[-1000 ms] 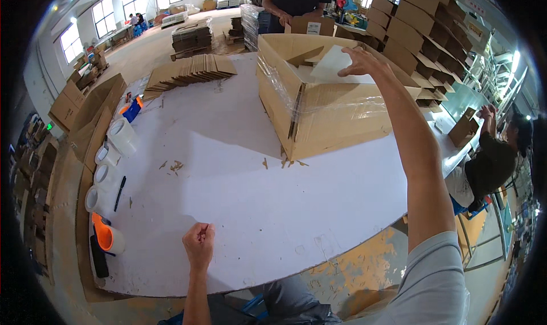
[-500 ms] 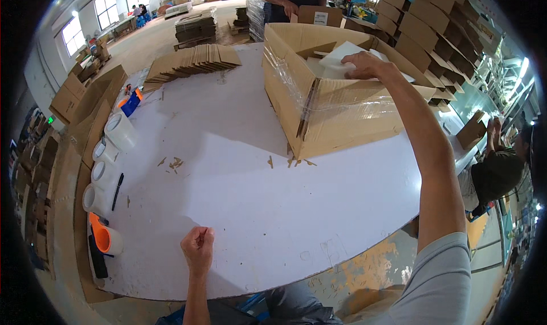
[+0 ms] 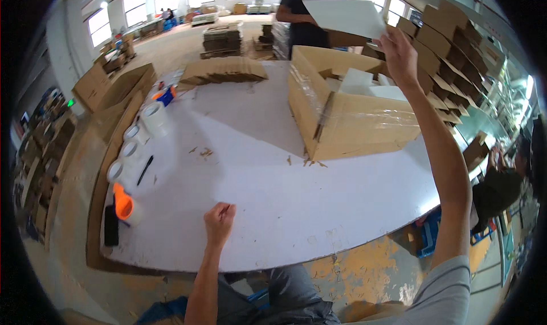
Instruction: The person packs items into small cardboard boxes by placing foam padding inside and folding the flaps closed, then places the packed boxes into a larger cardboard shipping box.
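Raised since the earlier frame, the right hand (image 3: 400, 56) is now above the open carton (image 3: 364, 125) instead of reaching inside it, and a white sheet (image 3: 346, 16) has come up with it. Thumb and fingers are nearly closed, pinching the sheet by its right-hand corner; the rest extends leftward in the air, clear of the carton. Some fingertips are lost behind or against the sheet, so the full grip is hard to make out. The left hand (image 3: 219, 218) is curled into a loose fist near the front edge of the white table (image 3: 256, 171); nothing shows in it, and whether it touches the surface cannot be told.

Across the table, a person in a dark top (image 3: 301, 26) is cut off by the upper edge and partly covered by the sheet. Another worker (image 3: 498, 188) at the right is dim near the fisheye rim.

More white pieces (image 3: 359, 81) lie inside the carton, one tilted upward; its front wall hides the bottom. Clear film wraps the carton's outside.
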{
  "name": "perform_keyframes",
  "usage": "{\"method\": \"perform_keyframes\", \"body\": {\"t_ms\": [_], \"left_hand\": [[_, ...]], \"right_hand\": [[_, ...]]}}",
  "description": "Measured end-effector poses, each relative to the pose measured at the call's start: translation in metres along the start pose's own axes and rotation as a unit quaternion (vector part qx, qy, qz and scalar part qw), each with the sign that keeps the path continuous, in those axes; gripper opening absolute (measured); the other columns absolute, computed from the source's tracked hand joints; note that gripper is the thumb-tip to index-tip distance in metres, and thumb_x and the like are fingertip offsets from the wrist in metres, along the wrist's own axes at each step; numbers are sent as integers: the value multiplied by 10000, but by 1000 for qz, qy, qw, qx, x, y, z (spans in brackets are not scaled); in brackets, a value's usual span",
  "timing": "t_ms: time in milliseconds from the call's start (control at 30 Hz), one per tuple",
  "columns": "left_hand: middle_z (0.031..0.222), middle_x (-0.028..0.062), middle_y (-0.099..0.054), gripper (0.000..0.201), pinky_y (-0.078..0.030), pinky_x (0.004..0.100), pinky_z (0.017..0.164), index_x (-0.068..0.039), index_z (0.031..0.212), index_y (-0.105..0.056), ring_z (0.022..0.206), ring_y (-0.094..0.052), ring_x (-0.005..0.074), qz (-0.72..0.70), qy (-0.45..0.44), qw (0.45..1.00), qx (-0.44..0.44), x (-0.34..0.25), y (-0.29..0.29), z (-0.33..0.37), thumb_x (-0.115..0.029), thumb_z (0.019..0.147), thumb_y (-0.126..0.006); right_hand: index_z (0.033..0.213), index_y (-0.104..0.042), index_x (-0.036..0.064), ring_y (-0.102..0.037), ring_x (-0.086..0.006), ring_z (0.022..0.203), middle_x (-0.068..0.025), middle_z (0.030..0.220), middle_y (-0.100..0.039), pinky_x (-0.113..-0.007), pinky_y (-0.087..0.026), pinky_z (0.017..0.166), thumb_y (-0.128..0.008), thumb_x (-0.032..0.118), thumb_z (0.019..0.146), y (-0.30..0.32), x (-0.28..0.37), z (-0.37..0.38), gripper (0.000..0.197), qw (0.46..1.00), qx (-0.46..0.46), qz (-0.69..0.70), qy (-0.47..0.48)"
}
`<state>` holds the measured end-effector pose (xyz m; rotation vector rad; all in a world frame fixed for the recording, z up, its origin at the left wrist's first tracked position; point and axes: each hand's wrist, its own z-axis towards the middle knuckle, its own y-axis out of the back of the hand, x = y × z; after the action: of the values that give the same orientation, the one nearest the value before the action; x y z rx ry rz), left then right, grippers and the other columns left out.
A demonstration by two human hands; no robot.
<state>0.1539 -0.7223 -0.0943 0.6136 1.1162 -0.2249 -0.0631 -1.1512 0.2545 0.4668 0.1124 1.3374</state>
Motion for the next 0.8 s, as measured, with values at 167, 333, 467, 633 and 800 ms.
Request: {"method": "perform_keyframes", "body": {"t_ms": [167,333,467,633,800], "left_hand": [[742,-17,-570,200,-441,254,611,1,982,-645,662,-512,78,-205,77,975,19,8,3,4,-186,929,-693],[1104,49,-568,426,-465,304,841,-8,1259,-533,953,-525,140,-359,61,927,-93,10,22,0,-201,928,-718],[1325,114,-490,623,-429,362,989,-22,1413,-433,1164,-482,204,-356,33,920,-160,6,42,-11,-186,901,-747],[1248,103,-590,593,-461,351,969,-32,1396,-456,1142,-567,182,-265,5,962,-64,33,61,-8,-78,869,-724],[1057,70,-663,544,-515,289,814,-37,1360,-493,906,-634,132,-210,22,977,-38,24,55,-5,-11,848,-673]], "right_hand": [[1224,-570,-18,-671,-174,1008,-102,1101,-698,-338,-541,909,-580,-47,892,-21,120,-102,333,923,101,348,-132],[1200,-562,-15,-657,-160,948,-86,1052,-692,-333,-543,873,-579,-58,863,-84,156,-262,341,785,276,451,-323],[1134,-590,-10,-661,-158,918,-94,1036,-695,-331,-550,848,-565,-43,865,-103,171,-326,272,726,276,485,-403],[1171,-603,-13,-655,-142,928,-79,1044,-694,-311,-532,844,-580,-15,843,-120,165,-355,328,770,282,455,-347],[1248,-573,-6,-615,-122,849,-58,933,-666,-292,-519,775,-596,9,852,-122,165,-376,397,801,284,404,-340]]}}
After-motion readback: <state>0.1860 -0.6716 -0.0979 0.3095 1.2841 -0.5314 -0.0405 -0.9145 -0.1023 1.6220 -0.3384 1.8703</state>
